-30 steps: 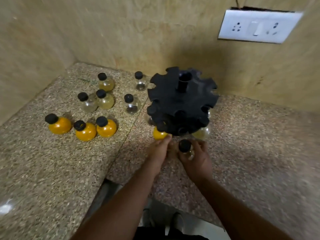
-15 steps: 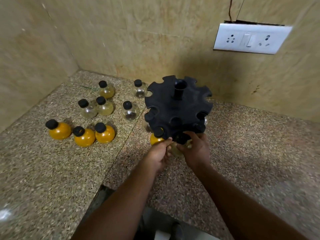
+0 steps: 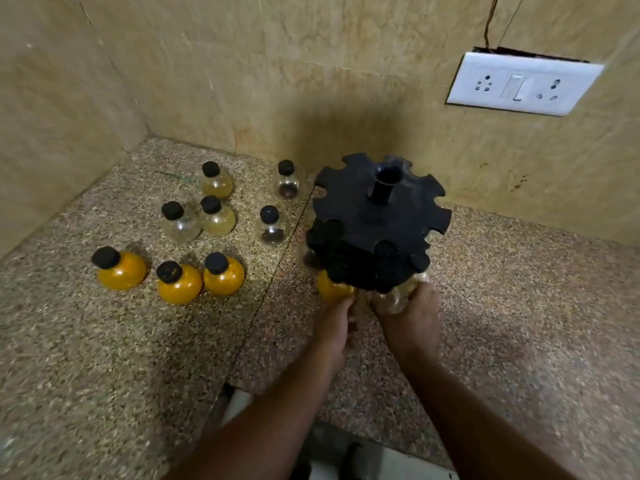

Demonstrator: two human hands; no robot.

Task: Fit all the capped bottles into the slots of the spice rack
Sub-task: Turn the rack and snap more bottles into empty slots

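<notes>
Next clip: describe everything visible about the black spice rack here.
The spice rack is black, plastic-looking, upright on the speckled counter near the wall. Round notched tiers ring a hollow central tube. At its lower front sit an orange bottle, touched by the left hand, and a clear bottle gripped by the right hand.

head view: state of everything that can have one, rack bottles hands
spice rack: upright on counter, partly loaded, far top slots empty
racked orange bottle: hanging in a near lower slot
clear bottle: held at the lower tier, seating unclear
three loose orange bottles: upright, capped, unracked
five loose clear and pale bottles: upright, capped, unracked
left hand: fingertips at racked orange bottle, grip unclear
right hand: grip curled round clear bottle
</notes>
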